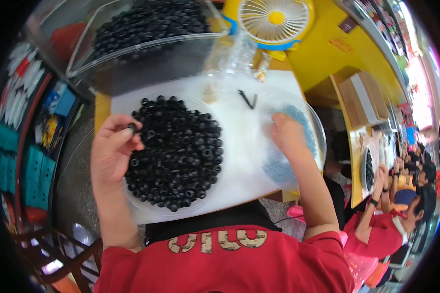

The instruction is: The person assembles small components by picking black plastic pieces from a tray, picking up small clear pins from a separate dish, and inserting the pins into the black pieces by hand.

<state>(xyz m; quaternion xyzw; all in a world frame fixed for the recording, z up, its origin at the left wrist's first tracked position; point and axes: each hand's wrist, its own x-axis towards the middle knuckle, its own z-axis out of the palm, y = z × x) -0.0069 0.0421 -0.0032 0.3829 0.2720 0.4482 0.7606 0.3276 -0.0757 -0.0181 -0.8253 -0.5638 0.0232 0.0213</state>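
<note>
At the far left, a rack (20, 146) holds white packets (19, 90), a small blue bin (63, 101) and teal crates (39, 176) whose contents cannot be made out. The left hand (113, 151) is raised over the left edge of a round clear tray (212, 195), thumb and fingertips pinched together on one small black piece (132, 127). Behind it stands a large clear bin (146, 68) with a great heap of similar small black items. The round tray lies on the white worktop (244, 156), nearly covered by a pile of ring-like black pieces (176, 151), many with their holes showing. Just right of the large bin are clear plastic bags (232, 56), and in front of them lies a black V-shaped item (249, 100). A yellow fan (276, 18) stands at the back. The right hand (288, 136) reaches into a shallow clear dish (321, 141), its fingers bunched over tiny pale blue pieces (281, 168); whether it has hold of any, I cannot tell. Further right, an open cardboard box (366, 100) sits on another table, and near it a co-worker (384, 232) is at a round tray of dark pieces (368, 171).
</note>
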